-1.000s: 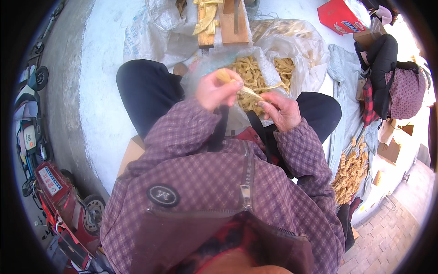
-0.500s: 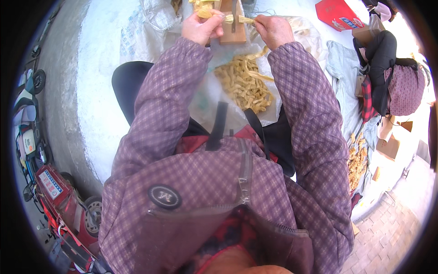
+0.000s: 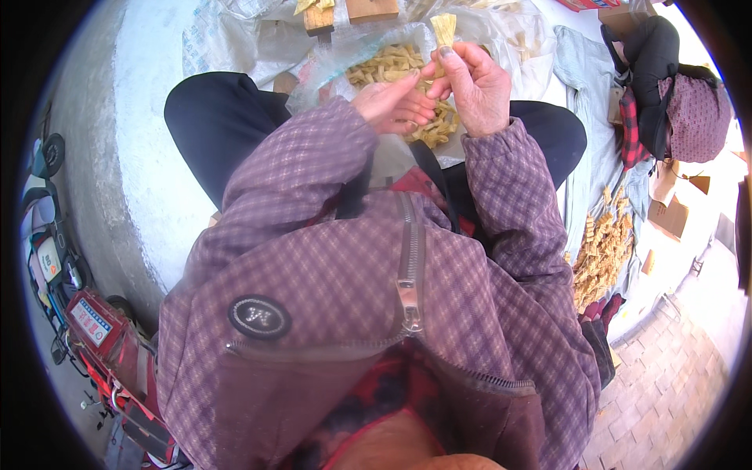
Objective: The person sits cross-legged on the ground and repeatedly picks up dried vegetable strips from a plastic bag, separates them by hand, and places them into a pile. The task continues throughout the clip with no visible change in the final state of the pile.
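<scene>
My right hand (image 3: 479, 88) is closed in a pinch on a pale yellow strip (image 3: 443, 30), whose fanned, flared end stands up above the thumb. Close beside it, on the left, my left hand (image 3: 394, 106) has its fingers stretched out towards the right fingertips; I cannot tell whether it touches the strip's lower end. Below and behind both hands lies a pile of similar yellow strips (image 3: 385, 66) on clear plastic sheeting (image 3: 313, 98), partly covered by my hands. Beyond, at the top edge, sit a wooden block (image 3: 371, 9) and a smaller wood piece (image 3: 319, 19).
My dark-trousered legs (image 3: 227, 106) are folded around the pile. To the right are a grey-blue cloth (image 3: 578, 102), a bunch of dried yellow stalks (image 3: 603, 254) and a seated person (image 3: 693, 117). A red three-wheeled vehicle (image 3: 102, 337) stands at the left.
Both hands have come away from the block with the upright blade, back over the pile and closer together. The strip stretched between them is now upright in my right hand; my left fingers have opened out.
</scene>
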Action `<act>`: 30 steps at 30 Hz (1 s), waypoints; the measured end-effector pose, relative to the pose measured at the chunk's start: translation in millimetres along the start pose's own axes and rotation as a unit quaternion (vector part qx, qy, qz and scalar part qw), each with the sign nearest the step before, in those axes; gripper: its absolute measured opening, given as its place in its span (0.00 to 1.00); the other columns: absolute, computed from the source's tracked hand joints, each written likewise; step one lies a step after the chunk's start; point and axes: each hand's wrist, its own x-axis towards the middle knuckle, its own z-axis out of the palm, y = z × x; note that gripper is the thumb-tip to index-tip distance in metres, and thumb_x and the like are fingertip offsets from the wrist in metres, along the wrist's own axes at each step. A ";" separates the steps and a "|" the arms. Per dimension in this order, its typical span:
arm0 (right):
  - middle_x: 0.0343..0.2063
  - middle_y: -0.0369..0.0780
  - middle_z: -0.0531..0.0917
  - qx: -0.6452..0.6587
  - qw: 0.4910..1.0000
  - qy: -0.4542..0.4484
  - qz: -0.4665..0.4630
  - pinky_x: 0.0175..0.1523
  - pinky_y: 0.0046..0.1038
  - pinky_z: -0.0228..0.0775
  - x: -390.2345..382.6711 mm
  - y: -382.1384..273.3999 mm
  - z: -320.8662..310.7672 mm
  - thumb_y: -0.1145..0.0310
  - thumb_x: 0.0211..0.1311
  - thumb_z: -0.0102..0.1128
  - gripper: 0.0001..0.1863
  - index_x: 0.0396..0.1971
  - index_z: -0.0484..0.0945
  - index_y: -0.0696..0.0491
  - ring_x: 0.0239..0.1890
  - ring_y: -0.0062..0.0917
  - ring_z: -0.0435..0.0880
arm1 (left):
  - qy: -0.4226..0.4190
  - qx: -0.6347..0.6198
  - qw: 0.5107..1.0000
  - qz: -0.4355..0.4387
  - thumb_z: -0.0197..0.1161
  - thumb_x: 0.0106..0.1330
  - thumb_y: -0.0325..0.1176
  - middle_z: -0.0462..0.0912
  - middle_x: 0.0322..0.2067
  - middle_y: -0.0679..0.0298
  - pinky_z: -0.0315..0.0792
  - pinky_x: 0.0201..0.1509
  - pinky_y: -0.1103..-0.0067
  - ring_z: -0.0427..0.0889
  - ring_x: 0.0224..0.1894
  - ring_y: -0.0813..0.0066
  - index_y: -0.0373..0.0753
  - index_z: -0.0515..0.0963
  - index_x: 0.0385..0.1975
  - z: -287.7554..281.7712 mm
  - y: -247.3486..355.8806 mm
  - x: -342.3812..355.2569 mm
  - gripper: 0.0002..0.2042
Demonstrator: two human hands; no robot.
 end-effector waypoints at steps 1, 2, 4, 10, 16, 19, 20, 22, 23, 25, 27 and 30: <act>0.24 0.36 0.79 0.024 1.000 -0.005 0.009 0.24 0.13 0.66 -7.6 2.7 1.2 0.69 0.61 0.51 0.10 0.36 0.74 0.61 0.18 0.14 0.75 | -0.016 -0.033 0.999 0.023 0.48 0.65 0.49 0.78 0.37 0.60 0.71 0.43 0.78 0.76 0.37 0.76 0.40 0.75 0.41 2.4 -4.0 2.5 0.19; 0.24 0.36 0.79 0.029 0.999 -0.012 0.016 0.24 0.13 0.66 -12.9 2.9 1.2 0.70 0.61 0.51 0.10 0.35 0.74 0.61 0.19 0.14 0.76 | -0.031 -0.067 0.996 0.047 0.47 0.66 0.47 0.78 0.37 0.60 0.71 0.44 0.77 0.76 0.37 0.75 0.39 0.74 0.41 2.6 -7.3 7.8 0.18; 0.24 0.36 0.79 0.039 0.998 -0.025 0.032 0.24 0.13 0.66 -24.1 2.2 0.6 0.70 0.61 0.51 0.09 0.34 0.74 0.61 0.19 0.14 0.76 | -0.062 -0.135 0.985 0.092 0.45 0.67 0.43 0.77 0.36 0.59 0.71 0.45 0.76 0.76 0.38 0.74 0.37 0.72 0.42 4.0 -15.3 14.4 0.16; 0.21 0.41 0.79 -0.183 0.981 0.033 -0.053 0.26 0.22 0.69 -39.5 17.8 -1.0 0.69 0.59 0.52 0.10 0.36 0.74 0.59 0.19 0.22 0.79 | 0.038 0.094 0.991 0.090 0.51 0.60 0.29 0.78 0.26 0.58 0.74 0.29 0.80 0.81 0.26 0.74 0.31 0.73 0.30 18.9 -10.0 0.4 0.07; 0.19 0.46 0.78 -0.311 0.949 0.001 0.046 0.25 0.28 0.69 -41.0 29.8 2.7 0.69 0.57 0.49 0.10 0.36 0.73 0.58 0.16 0.30 0.78 | 0.075 0.478 0.846 0.222 0.51 0.54 0.22 0.77 0.24 0.60 0.71 0.25 0.80 0.80 0.21 0.71 0.31 0.72 0.32 15.1 -4.8 -12.1 0.07; 0.18 0.42 0.79 -0.168 0.977 -0.018 0.131 0.20 0.23 0.67 -42.5 26.8 1.6 0.70 0.59 0.45 0.11 0.37 0.73 0.60 0.12 0.21 0.75 | 0.203 0.489 0.759 0.378 0.52 0.49 0.18 0.75 0.29 0.59 0.72 0.31 0.80 0.80 0.30 0.69 0.33 0.72 0.35 22.9 -6.6 -21.4 0.12; 0.18 0.40 0.78 -0.148 0.978 -0.040 0.139 0.19 0.22 0.66 -41.0 26.1 0.1 0.70 0.59 0.44 0.11 0.37 0.72 0.60 0.11 0.19 0.74 | 0.174 0.402 0.818 0.372 0.52 0.49 0.17 0.75 0.31 0.60 0.71 0.34 0.80 0.79 0.33 0.69 0.34 0.72 0.36 23.6 -5.9 -19.5 0.13; 0.17 0.38 0.78 -0.107 0.978 -0.088 0.156 0.17 0.19 0.64 -38.7 28.2 -3.9 0.71 0.60 0.42 0.12 0.37 0.72 0.61 0.10 0.14 0.71 | 0.129 0.284 0.890 0.331 0.52 0.47 0.15 0.74 0.34 0.60 0.70 0.39 0.81 0.77 0.38 0.70 0.36 0.73 0.38 21.6 -7.0 -15.0 0.16; 0.17 0.38 0.78 -0.102 0.975 -0.107 0.163 0.17 0.19 0.64 -38.2 31.1 -6.4 0.71 0.60 0.43 0.12 0.37 0.72 0.61 0.10 0.14 0.71 | 0.115 0.257 0.911 0.301 0.52 0.47 0.14 0.74 0.36 0.61 0.69 0.41 0.82 0.76 0.41 0.70 0.36 0.73 0.39 19.4 -8.0 -13.5 0.18; 0.17 0.38 0.78 -0.095 0.970 -0.138 0.179 0.17 0.19 0.64 -39.3 36.6 -11.0 0.71 0.60 0.43 0.11 0.37 0.72 0.61 0.10 0.14 0.71 | 0.101 0.362 0.884 0.279 0.53 0.46 0.13 0.74 0.37 0.61 0.68 0.44 0.83 0.75 0.43 0.70 0.37 0.73 0.39 6.5 -10.0 -6.5 0.19; 0.18 0.38 0.79 -0.112 0.971 -0.112 0.176 0.17 0.19 0.64 -41.5 37.8 -6.5 0.70 0.60 0.46 0.11 0.37 0.73 0.61 0.11 0.15 0.71 | 0.088 0.500 0.772 0.383 0.54 0.47 0.14 0.75 0.36 0.62 0.69 0.43 0.84 0.75 0.41 0.71 0.37 0.73 0.39 -8.0 -13.3 -2.9 0.18; 0.23 0.37 0.79 -0.142 0.976 -0.069 0.152 0.17 0.15 0.61 -41.7 32.7 2.0 0.69 0.62 0.49 0.11 0.40 0.72 0.59 0.12 0.12 0.71 | 0.123 0.511 0.755 0.393 0.56 0.51 0.17 0.77 0.33 0.65 0.70 0.40 0.86 0.77 0.35 0.77 0.36 0.73 0.38 -4.8 -11.3 -10.6 0.14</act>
